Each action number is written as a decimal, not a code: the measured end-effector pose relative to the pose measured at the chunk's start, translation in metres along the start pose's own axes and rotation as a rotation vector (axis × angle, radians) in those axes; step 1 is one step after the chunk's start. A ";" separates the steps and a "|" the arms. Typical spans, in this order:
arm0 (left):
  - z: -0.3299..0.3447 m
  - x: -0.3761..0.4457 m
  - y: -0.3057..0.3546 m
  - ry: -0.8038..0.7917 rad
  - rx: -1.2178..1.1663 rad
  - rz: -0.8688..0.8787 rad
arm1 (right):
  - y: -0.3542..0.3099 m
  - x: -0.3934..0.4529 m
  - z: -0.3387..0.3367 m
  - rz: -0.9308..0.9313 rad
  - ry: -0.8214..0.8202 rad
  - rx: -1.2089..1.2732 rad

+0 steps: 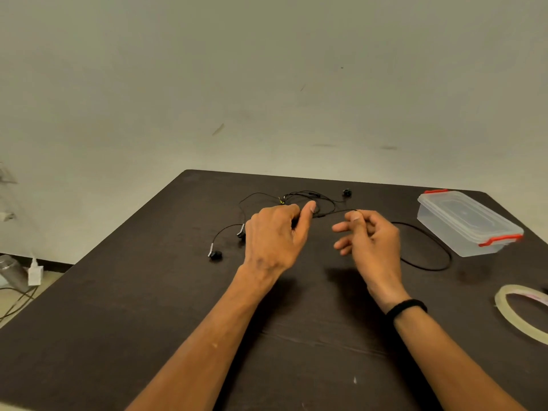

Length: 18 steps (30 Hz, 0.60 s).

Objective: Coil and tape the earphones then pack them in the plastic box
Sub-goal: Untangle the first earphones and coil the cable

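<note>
Hands pinch the black earphones' cord (335, 213), left hand (274, 232) and right hand (369, 235) apart, while the rest sprawls uncoiled over the worktop (148, 321), so coiling barely begins, with tape roll (504, 314) untouched and plastic box (468, 222) lidded.

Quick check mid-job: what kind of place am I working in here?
Probably a plain indoor room, not a workshop: a dark wooden table against a bare, scuffed wall, with a charger and cables on the floor.
</note>
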<state>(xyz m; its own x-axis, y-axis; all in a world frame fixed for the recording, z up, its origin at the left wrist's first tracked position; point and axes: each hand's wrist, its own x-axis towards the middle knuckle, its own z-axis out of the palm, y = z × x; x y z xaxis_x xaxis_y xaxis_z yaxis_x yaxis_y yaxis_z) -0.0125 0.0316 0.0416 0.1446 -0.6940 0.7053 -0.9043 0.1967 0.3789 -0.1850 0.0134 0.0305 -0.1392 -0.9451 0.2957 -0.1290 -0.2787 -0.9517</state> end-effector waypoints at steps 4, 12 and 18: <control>-0.004 0.002 -0.001 0.029 0.014 0.019 | 0.004 0.009 -0.006 0.131 0.063 0.118; -0.024 0.015 -0.017 0.103 0.098 -0.021 | 0.005 0.022 -0.016 0.314 0.203 0.344; -0.037 0.022 -0.037 0.146 0.133 -0.168 | 0.008 0.032 -0.028 0.379 0.306 0.442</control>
<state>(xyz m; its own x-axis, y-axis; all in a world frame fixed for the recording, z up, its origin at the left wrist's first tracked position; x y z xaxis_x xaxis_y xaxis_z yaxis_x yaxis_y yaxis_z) 0.0388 0.0351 0.0656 0.3451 -0.6001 0.7217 -0.9062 -0.0129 0.4226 -0.2182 -0.0139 0.0351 -0.3774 -0.9184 -0.1190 0.3903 -0.0412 -0.9198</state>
